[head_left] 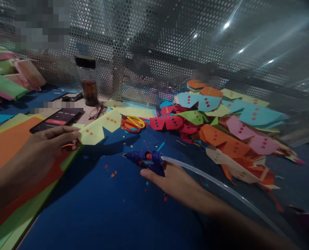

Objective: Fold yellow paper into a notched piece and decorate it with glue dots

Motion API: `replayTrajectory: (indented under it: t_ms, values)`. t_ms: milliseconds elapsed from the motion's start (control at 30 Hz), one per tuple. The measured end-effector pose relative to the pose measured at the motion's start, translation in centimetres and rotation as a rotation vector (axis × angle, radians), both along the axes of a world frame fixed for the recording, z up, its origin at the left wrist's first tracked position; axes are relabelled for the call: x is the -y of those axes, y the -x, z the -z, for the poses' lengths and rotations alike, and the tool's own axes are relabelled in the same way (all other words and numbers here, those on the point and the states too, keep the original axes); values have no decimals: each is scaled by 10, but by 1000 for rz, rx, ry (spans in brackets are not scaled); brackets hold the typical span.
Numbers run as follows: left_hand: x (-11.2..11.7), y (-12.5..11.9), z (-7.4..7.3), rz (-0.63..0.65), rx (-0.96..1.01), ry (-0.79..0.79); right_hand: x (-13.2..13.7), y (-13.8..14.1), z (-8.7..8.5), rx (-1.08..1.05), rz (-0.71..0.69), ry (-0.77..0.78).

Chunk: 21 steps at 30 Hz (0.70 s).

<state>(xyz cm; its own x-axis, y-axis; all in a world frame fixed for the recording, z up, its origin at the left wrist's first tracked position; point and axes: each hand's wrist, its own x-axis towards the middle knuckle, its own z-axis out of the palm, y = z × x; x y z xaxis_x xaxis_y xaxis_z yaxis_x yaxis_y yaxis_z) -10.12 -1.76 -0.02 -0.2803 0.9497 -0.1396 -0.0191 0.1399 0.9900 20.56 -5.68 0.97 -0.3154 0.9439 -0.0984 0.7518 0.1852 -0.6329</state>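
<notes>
My left hand pinches the corner of a folded yellow-green paper piece with small orange squares, held just above the blue table top. My right hand grips a blue glue gun whose nozzle points left. A long clear glue stick trails from its back toward the lower right. Small paper scraps lie on the cloth around the gun.
A big pile of folded coloured paper pieces fills the right. Red and yellow scissors lie beyond the gun. A phone, a jar and glasses sit at the back left. Coloured paper sheets are stacked at the left. Perforated metal wall behind.
</notes>
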Motion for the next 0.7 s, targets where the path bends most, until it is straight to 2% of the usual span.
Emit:
replayTrajectory:
  t_ms: [300,567,700]
  values:
    - [2,-5,-5,-4,-1,4,-1,2,-2,73,33,59]
    - [3,-6,-7,29,-19,1,-1,0,3,-105,41,18]
    - [3,-3,-1,72,-5,-47,3,4,2,-116,103,70]
